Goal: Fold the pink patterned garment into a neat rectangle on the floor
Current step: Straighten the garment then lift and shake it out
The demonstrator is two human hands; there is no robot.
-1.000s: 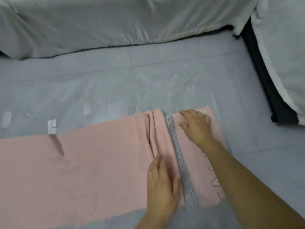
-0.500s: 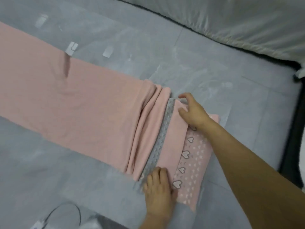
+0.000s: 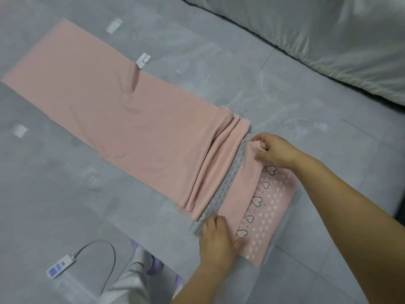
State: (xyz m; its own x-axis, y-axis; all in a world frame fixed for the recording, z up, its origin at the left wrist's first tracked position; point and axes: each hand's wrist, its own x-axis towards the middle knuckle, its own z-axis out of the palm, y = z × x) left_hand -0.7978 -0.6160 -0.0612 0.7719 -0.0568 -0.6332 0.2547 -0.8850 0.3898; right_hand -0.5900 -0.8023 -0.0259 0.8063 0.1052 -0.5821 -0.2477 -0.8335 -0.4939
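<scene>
Both my hands sit on the pink garment (image 3: 122, 119) by its grey band (image 3: 228, 183). My right hand (image 3: 274, 152) pinches the far fold; my left hand (image 3: 215, 240) presses flat, fingers together.

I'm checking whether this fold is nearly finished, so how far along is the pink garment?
Early on. Done: the pink garment lies flat as one long strip on the floor, with its heart-printed end turned over once. In hand: the left hand presses the near edge by the grey band, and the right hand pinches the far corner. Left: the long plain stretch is still unfolded, so no rectangle yet.
</scene>
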